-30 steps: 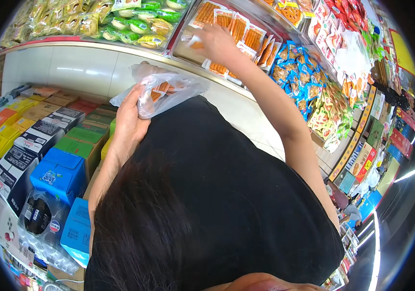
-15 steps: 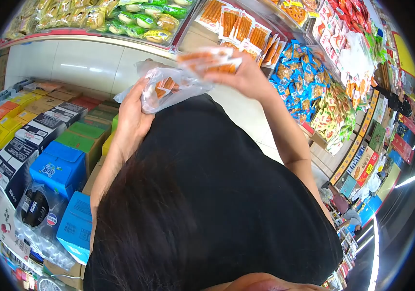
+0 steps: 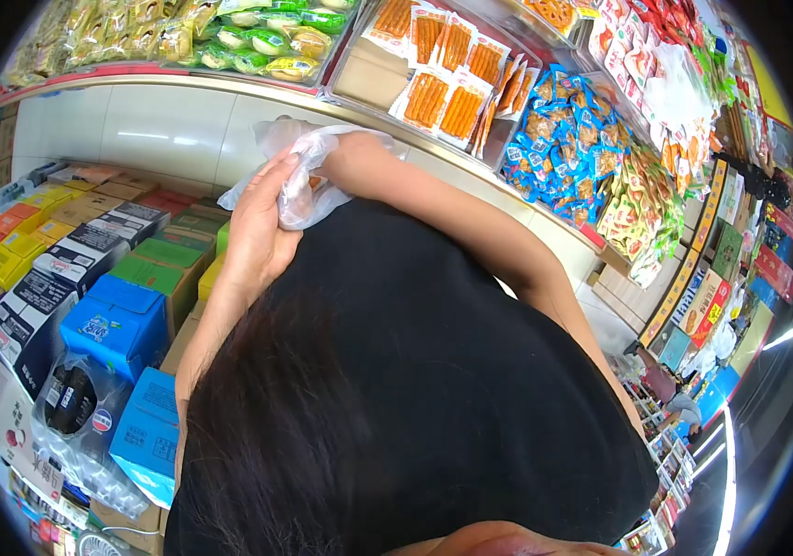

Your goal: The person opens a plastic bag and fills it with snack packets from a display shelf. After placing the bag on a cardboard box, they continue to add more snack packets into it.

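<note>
My left hand (image 3: 265, 211) is closed on the rim of a thin, clear plastic bag (image 3: 302, 206) in front of my chest. My right hand (image 3: 355, 159) reaches into the bag's mouth from the right. Its fingers are hidden inside, so whether they still hold anything does not show. Beyond the bag, flat packets of orange-brown snack sticks (image 3: 459, 111) lie in a clear display bin (image 3: 369, 79). Some of these packets stand on edge along the bin's right side.
Green-wrapped snacks (image 3: 267, 39) fill the shelf at the top left. Blue packets (image 3: 563, 139) are heaped right of the bin. Stacked cartons, among them a blue box (image 3: 114, 324), crowd my left side. A person (image 3: 670, 394) is far off at the right.
My right hand has carried several snack-stick packets leftward from over the bin and into the bag, where they are now out of sight. My left hand has stayed on the bag.
</note>
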The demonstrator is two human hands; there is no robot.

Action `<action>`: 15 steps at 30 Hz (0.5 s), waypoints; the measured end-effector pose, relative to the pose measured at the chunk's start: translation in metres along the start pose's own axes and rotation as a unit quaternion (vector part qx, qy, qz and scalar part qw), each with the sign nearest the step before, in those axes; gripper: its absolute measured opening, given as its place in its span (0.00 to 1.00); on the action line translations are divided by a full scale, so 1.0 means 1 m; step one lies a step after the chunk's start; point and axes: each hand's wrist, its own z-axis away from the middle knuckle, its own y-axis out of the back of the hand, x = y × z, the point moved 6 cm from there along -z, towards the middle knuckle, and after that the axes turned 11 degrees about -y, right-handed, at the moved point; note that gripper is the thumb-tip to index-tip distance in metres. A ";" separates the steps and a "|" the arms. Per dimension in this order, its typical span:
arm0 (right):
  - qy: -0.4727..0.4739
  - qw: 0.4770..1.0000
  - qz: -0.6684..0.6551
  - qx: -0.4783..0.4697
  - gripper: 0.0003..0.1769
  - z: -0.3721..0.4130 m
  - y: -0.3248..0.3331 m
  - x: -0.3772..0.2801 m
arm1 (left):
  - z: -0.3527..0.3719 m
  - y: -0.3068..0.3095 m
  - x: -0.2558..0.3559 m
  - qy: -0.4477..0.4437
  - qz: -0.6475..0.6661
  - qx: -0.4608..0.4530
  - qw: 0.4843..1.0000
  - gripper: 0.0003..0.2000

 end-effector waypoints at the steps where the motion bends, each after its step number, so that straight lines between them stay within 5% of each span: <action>1: -0.017 0.999 -0.012 -0.048 0.14 -0.003 -0.008 -0.003 | 0.000 0.002 -0.001 -0.001 -0.001 0.000 1.000 0.15; 6: -0.046 0.989 -0.082 -0.115 0.14 -0.014 -0.032 0.006 | 0.000 0.010 -0.005 0.007 -0.033 -0.005 0.999 0.18; 9: -0.001 0.989 0.035 -0.143 0.16 -0.001 -0.013 -0.008 | -0.001 0.016 -0.001 -0.003 -0.017 0.007 1.000 0.18; 14: 0.030 0.986 -0.157 -0.047 0.14 0.022 0.058 0.008 | -0.002 0.028 0.004 -0.013 0.029 0.045 0.998 0.15; 15: 0.010 0.995 -0.103 0.008 0.14 0.022 0.067 0.028 | -0.002 0.030 0.004 -0.012 0.031 0.048 0.998 0.15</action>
